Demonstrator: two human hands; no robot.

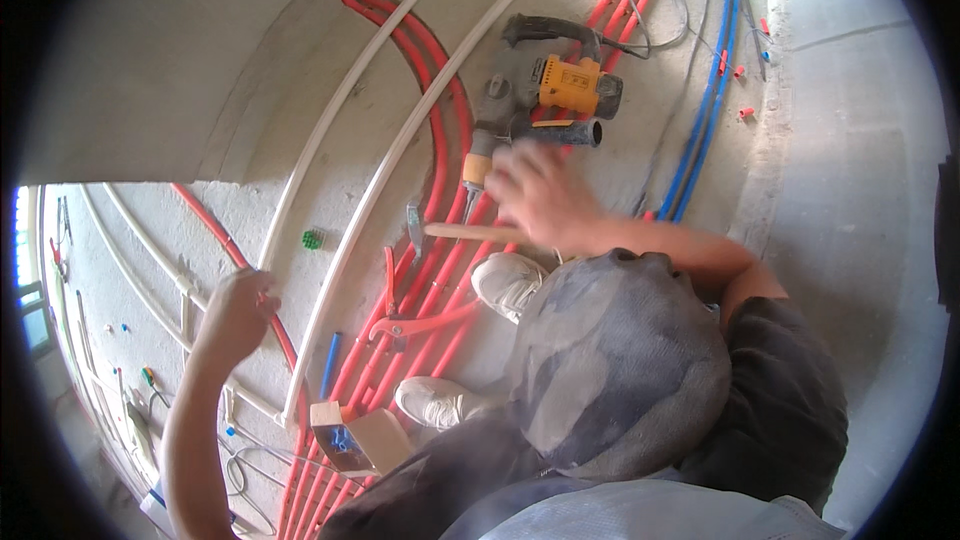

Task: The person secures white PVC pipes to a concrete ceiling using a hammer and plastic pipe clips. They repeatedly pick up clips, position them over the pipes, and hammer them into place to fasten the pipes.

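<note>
My left hand [235,318] is raised at the left, its bare forearm rising from the lower edge. The fingers are curled; whatever they may hold is too small to make out. Below it run a red pipe [283,335] and white pipes [330,290]. My right hand is out of view. A co-worker in a camouflage cap [620,370] crouches at the centre right. That person's blurred hand [535,198] reaches between a yellow-and-black rotary hammer drill [570,85] and a hammer's wooden handle [465,232]; I cannot tell whether it grips either.
Red pliers-like cutters [425,324] lie across several parallel red pipes [345,385]. An opened cardboard box [385,442] holds small blue pieces. Blue pipes [705,115] run along the right wall, near the drill's loose cord [650,40]. The co-worker's pale shoes [510,285] stand among the pipes.
</note>
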